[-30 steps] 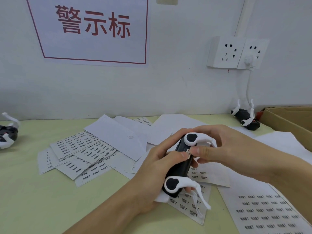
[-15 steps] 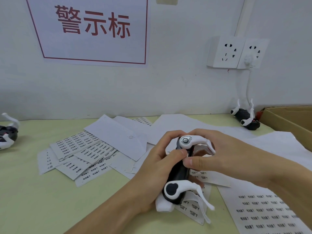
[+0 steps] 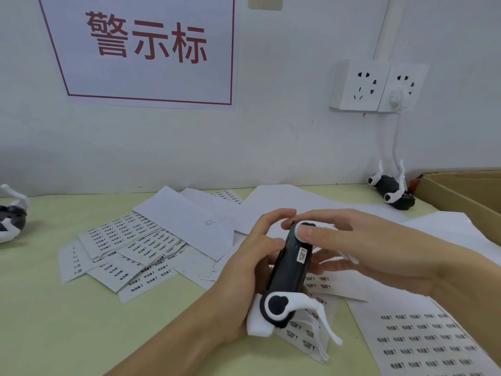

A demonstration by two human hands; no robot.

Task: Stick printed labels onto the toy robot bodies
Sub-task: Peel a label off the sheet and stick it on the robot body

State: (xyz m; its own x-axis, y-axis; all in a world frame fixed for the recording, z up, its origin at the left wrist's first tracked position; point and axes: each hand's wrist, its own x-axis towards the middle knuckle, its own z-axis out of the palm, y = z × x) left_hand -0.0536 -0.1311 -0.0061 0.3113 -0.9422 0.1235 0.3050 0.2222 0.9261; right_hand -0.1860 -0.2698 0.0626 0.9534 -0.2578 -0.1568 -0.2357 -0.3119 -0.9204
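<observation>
- Toy robot body, black w/ white legs, is the ref point: held tilted above the pale-green surface, front-centre, a small white label stuck on its upper face.
- Left hand on body's left side; fingers curled round it, also holding a white cloth under the near end.
- Right hand on body's right side; thumb pressing far end near the white leg joint, other fingers loosely spread behind body, not clamped.
- Under body, near side: label sheets, crumpled. Right of body: big label sheet.
- Left of body: pile of label strips + blank backing paper.
- Far right of body: cardboard box; a second toy by the wall beside it.
- Far left of body: third toy at frame edge.
- Behind body, on wall: red-lettered sign, sockets w/ plug.
</observation>
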